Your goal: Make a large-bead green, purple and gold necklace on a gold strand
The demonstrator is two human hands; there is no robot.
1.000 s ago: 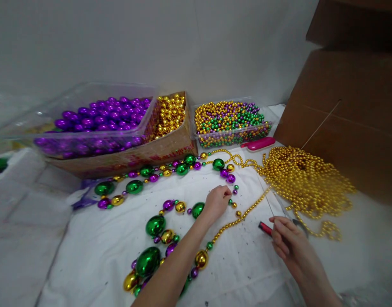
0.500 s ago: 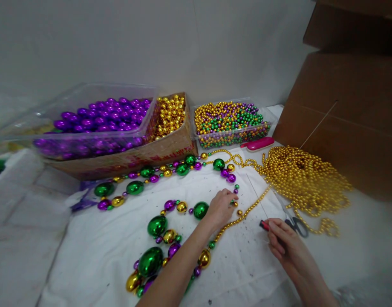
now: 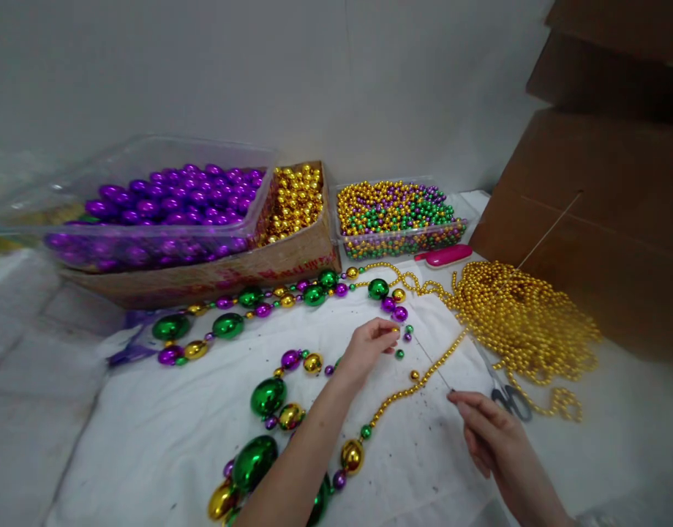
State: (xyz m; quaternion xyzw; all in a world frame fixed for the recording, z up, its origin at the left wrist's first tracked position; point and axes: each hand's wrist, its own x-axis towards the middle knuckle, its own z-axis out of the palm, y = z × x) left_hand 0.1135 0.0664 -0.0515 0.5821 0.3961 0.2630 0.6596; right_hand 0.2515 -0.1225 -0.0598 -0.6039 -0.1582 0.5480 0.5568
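Left hand (image 3: 366, 350): fingertips (image 3: 390, 335) pinched shut on what looks like a tiny gold bead (image 3: 394, 331), just above the white cloth (image 3: 166, 424). Right hand (image 3: 487, 432): thumb and forefinger closed on the end of a thin pale thread (image 3: 432, 366) that runs up-left toward the bead. The bead is probably light, hard, glossy and slippery, so pinch its sides and leave the hole free. The thread looks limp, so hold it near the tip. A strand of small gold beads (image 3: 402, 395) crosses under the thread. Grey-handled scissors (image 3: 510, 399) lie just beside the right hand.
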